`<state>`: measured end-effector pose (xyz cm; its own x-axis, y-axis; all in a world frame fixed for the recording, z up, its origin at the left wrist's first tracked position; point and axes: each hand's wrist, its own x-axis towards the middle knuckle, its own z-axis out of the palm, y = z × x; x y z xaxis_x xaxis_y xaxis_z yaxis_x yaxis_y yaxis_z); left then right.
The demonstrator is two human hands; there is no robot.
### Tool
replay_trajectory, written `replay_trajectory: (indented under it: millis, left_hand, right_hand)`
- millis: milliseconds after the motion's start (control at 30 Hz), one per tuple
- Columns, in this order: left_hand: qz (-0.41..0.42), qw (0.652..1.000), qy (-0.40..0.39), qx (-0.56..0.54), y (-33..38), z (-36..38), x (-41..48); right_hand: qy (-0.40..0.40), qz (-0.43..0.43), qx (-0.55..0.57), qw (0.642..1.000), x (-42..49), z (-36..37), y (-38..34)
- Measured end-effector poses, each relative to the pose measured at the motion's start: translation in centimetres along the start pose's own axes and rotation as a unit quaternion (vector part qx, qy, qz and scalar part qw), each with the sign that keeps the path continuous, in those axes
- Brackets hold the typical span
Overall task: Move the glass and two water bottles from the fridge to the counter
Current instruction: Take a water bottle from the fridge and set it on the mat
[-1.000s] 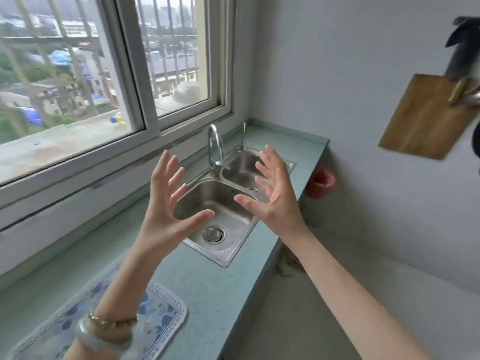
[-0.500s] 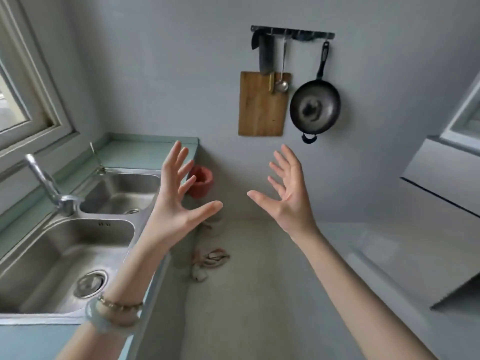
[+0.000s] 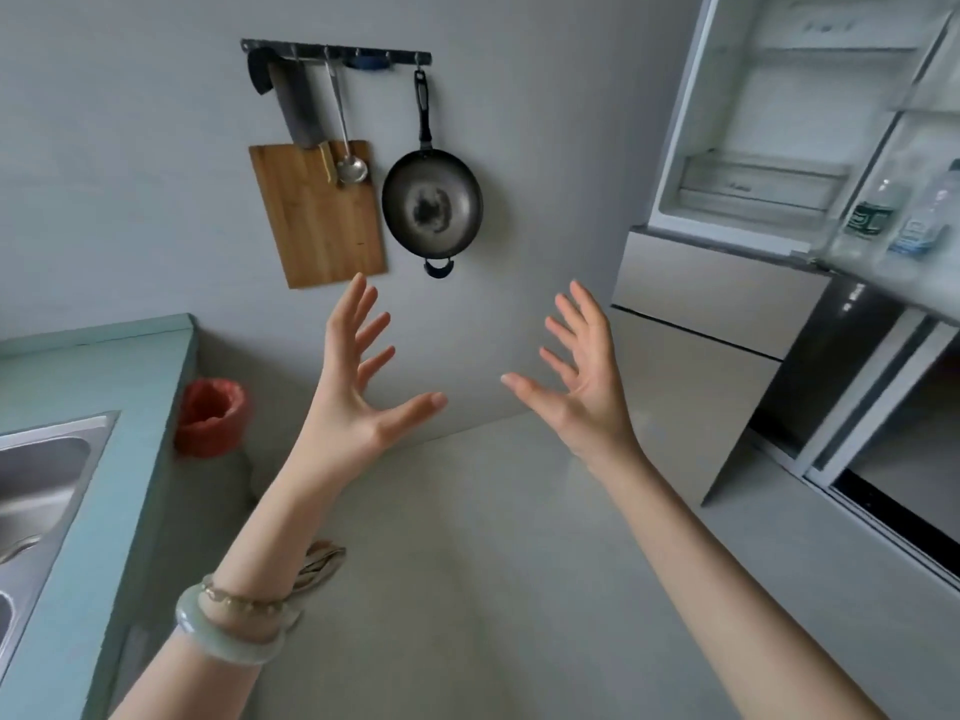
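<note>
Both hands are raised mid-frame, the left hand [image 3: 358, 402] and the right hand [image 3: 582, 387] with fingers spread wide, palms facing each other, holding nothing. One fridge [image 3: 737, 283] stands at the upper right, its door open. One teal surface [image 3: 88, 371] runs along the left edge with one steel sink [image 3: 36, 485] set in it. On the wall at upper centre hang one cutting board [image 3: 317, 220], one pan [image 3: 432, 202], one cleaver [image 3: 296, 106] and one ladle [image 3: 349, 158]. One red bin [image 3: 210, 418] sits on the floor beside the surface. Two water bottles [image 3: 872, 215] stand side by side on a fridge shelf at the far right; I cannot make out the glass. Two bracelets [image 3: 234, 621] circle the left wrist.
</note>
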<state>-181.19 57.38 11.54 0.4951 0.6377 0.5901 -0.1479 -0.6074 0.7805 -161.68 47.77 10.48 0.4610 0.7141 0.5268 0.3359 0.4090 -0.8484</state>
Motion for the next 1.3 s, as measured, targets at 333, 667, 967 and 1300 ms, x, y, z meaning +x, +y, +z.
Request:
replay_trajectory:
  millis: [333,667,967,1300]
  left_hand:
    - [0.022,0.992,-0.097,-0.077,-3.4,8.7,7.2]
    - [0.052,0.973,-0.181,-0.132,-9.5,14.5,17.9]
    - [0.076,0.95,-0.251,-0.168,-13.6,20.1,25.2]
    - [0.077,0.921,-0.322,-0.203,-16.7,32.4,31.2]
  right_hand:
    - [0.12,0.008,-0.07,0.99,2.4,-7.8,2.1]
    - [0.213,-0.003,-0.146,0.966,9.3,-11.5,6.0]
    - [0.292,0.006,-0.195,0.936,13.2,-14.8,9.2]
    - [0.342,0.048,-0.251,0.904,16.8,-23.8,12.9]
